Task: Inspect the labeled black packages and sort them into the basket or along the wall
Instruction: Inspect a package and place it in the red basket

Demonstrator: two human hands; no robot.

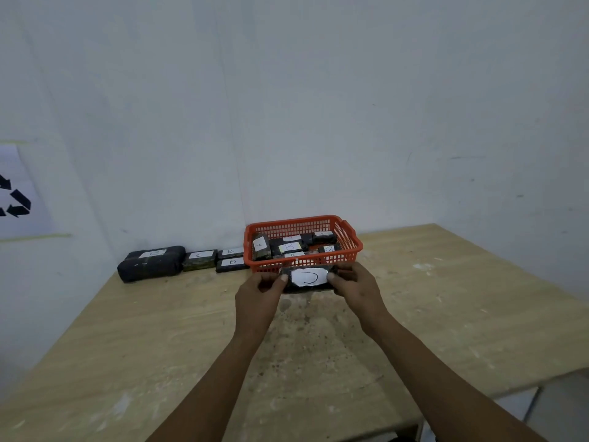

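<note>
- Both hands are stretched out over the table, bare forearms reaching in from the bottom edge and angling toward each other.
- Left hand grips the left end of a black package, thumb lying on top beside the label and fingers curled underneath.
- Right hand grips the right end in the same way, thumb tip at the label's edge, the back of the hand turned up.
- That package is held level just in front of the basket, lifted a little off the tabletop, close to the basket's near wall.
- Its white label faces up and bears a single hand-drawn curved stroke, like a letter C seen upside down.
- Its wrapping looks dark and slightly crinkled, and the shape is a flat oblong.
- Behind it, the orange mesh basket stands near the wall and holds several more black packages with white labels; I can make out an A and a B, the others are too small to read.
- Left of the basket, a row of packages lies along the wall: a bulky rounded one at the far left, then one marked C, then two marked B, one in front of the other, next to the basket.
- On the left wall hangs a paper sheet with black recycling arrows.
</note>
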